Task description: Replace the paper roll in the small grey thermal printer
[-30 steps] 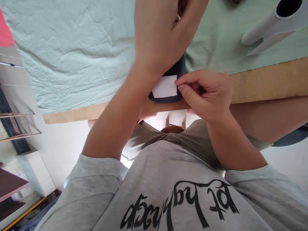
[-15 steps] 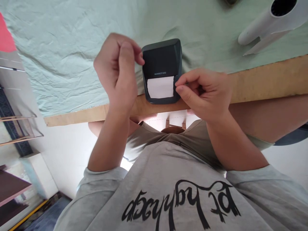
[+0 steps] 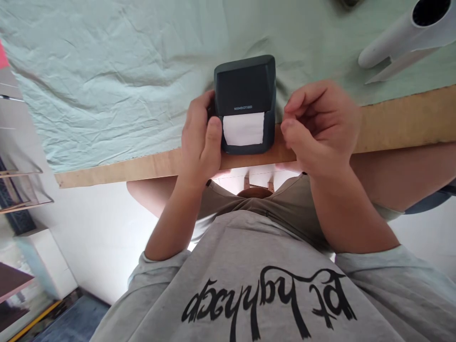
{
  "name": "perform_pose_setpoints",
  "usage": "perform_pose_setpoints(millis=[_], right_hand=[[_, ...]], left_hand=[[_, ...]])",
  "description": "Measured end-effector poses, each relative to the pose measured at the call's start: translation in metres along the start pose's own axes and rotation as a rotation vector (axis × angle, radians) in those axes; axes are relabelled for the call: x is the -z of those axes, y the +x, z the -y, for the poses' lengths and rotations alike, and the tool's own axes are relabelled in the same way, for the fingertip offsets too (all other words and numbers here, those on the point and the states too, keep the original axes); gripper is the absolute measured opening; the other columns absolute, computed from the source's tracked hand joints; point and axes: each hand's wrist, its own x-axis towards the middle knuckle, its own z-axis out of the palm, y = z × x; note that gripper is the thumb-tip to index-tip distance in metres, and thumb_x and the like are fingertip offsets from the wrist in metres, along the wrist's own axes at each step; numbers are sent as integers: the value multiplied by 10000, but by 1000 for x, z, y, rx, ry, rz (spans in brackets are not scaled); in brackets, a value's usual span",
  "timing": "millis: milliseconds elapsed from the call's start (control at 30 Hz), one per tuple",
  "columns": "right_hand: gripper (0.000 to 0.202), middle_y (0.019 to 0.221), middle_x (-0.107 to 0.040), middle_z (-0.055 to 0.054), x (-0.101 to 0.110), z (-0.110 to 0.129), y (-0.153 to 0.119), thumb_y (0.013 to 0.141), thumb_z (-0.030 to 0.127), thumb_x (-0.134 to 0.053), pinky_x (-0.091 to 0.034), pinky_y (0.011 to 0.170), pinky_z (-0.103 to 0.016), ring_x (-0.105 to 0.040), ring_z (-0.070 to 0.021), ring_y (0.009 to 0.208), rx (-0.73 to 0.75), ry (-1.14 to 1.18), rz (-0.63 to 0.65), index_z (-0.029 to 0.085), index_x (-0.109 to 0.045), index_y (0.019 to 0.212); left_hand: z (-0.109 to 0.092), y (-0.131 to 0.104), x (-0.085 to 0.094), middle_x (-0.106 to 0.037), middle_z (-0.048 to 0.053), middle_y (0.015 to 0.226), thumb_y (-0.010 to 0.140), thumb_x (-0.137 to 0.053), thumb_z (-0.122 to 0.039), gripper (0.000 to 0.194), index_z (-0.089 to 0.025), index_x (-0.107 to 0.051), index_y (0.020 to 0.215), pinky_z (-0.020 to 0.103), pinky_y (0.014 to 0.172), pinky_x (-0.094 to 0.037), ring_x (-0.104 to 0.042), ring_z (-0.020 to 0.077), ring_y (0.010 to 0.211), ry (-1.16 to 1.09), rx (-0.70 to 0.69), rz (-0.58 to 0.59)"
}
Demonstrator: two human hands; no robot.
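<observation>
Niimbot label printer (image 3: 245,85) sits between the two hands, at the near edge of the table (image 3: 399,118). Left hand (image 3: 201,142) grips its left side: thumb at the near-left edge, fingers mostly hidden behind that side, probably to steady the body. Right hand (image 3: 320,126) just beside the right side, apart from it, half-curled, thumb and index tips close together; nothing visible between them, can't tell if something small is pinched. So: printer touching left hand, small gap to right hand. White paper (image 3: 243,129) lies over the printer's near end, facing the person, lettering above it; that side is likely turned inward for easy reach. Near end overlaps the bare wooden strip, far end over pale green cloth (image 3: 124,95); close placement probably keeps it handy for both hands. Can't tell if it's flat or slightly lifted. Cloth wrinkled, more so at left. Farther out, upper right: white roll (image 3: 384,42), dark hollow end, loose flap hanging off, well apart from the hands. Dark object (image 3: 349,3) cut off at top, unidentifiable.
</observation>
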Motion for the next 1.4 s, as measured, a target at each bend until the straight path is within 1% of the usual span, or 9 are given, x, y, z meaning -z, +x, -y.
perform_pose_setpoints(millis=[100, 300, 467, 667, 767, 933, 1067, 1267, 1400], right_hand=[[343, 667, -597, 51, 0, -1, -1, 904, 619, -704, -415, 463, -232, -476, -59, 509, -37, 4, 14, 279, -680, 866], [347, 661, -627, 34, 0, 1, -2, 899, 600, -704, -426, 450, -245, -500, -76, 515, -84, -40, -1, 266, -667, 814], [407, 672, -658, 29, 0, 2, -2, 904, 650, -678, -436, 465, -251, -505, -74, 505, -90, -33, 24, 254, -658, 811], [374, 606, -555, 48, 2, 2, -2, 901, 573, -726, -335, 455, -261, -444, -71, 484, -56, -44, 18, 252, -607, 753], [395, 580, -518, 58, 1, 2, -2, 889, 568, -744, -310, 450, -266, -425, -71, 469, -25, 19, -11, 252, -579, 719], [282, 645, -674, 41, -1, 3, -1, 924, 486, -732, -310, 423, -266, -484, -68, 463, -73, 99, -19, 247, -683, 781], [313, 616, -649, 42, 1, 1, -4, 925, 463, -736, -315, 436, -261, -471, -67, 476, -62, 31, 7, 235, -667, 721], [427, 556, -506, 61, 2, -5, -6, 816, 525, -831, -320, 453, -252, -459, -77, 501, -39, -17, -16, 231, -574, 645], [316, 640, -647, 62, -1, 1, -4, 815, 488, -840, -381, 442, -232, -528, -65, 498, -52, 61, -12, 239, -661, 739]], left_hand=[[-1, -3, -3, -657, 63, 1409, 1094, -331, -644, 517, -326, -550, 1438, 485, 1061, -523, -625, 271, 1291, 46, -71, -14], [-4, -2, -5, -670, 49, 1387, 1091, -312, -645, 495, -371, -574, 1409, 483, 1054, -504, -628, 284, 1264, 43, -55, -54], [-4, -1, -6, -683, 80, 1373, 1108, -299, -607, 521, -285, -585, 1399, 470, 1032, -525, -645, 278, 1243, 62, -79, -66], [0, 0, -5, -680, 108, 1364, 1115, -297, -573, 537, -229, -579, 1415, 461, 1031, -534, -645, 284, 1252, 54, -135, -55], [-1, -1, -5, -671, 93, 1380, 1112, -296, -588, 530, -259, -570, 1424, 452, 1046, -514, -633, 283, 1265, 51, -103, -50], [-6, -3, -4, -667, 52, 1384, 1077, -277, -679, 555, -357, -569, 1423, 468, 1057, -493, -623, 287, 1260, 58, -26, -46], [-5, -2, -4, -680, 64, 1367, 1082, -294, -670, 553, -337, -588, 1412, 457, 1046, -509, -640, 276, 1240, 55, -49, -58], [1, -1, -4, -662, 57, 1378, 1092, -282, -657, 551, -329, -556, 1440, 490, 1055, -516, -628, 283, 1270, 26, -105, -30], [4, -1, -4, -668, 61, 1379, 1107, -298, -599, 515, -311, -564, 1440, 450, 1040, -514, -634, 276, 1268, 22, -116, -48]])
